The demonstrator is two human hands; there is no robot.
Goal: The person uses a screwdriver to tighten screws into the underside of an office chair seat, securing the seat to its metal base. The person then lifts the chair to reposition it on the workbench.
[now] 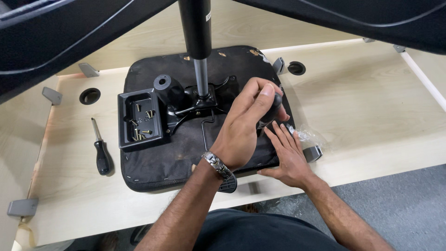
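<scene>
Near the middle of the frame, the left hand is closed in a fist around the black handle of a screwdriver, thumb pressed on top of the handle, with the tool pointing down at the upturned chair seat. A metal wristwatch sits on that wrist. Just to the right and slightly lower, the right hand lies flat with its fingers spread and extended, palm down on the right edge of the seat, fingertips close to where the tool's tip meets the fabric; the tip itself is hidden behind the hands.

The seat is a black, dusty pad lying underside up on a pale wooden board, which fills most of the frame. A black metal mechanism plate sits on the seat's centre, and a black gas-lift column rises from it toward the top of the frame. Left of the mechanism, a black plastic tray rests on the seat and holds several brass-coloured screws.

Further left, a second screwdriver with a black handle lies on the board, well apart from both hands. At the right edge of the seat, just beyond the right fingertips, lies a crumpled clear plastic bag. Two round holes and several grey brackets mark the board's edges.
</scene>
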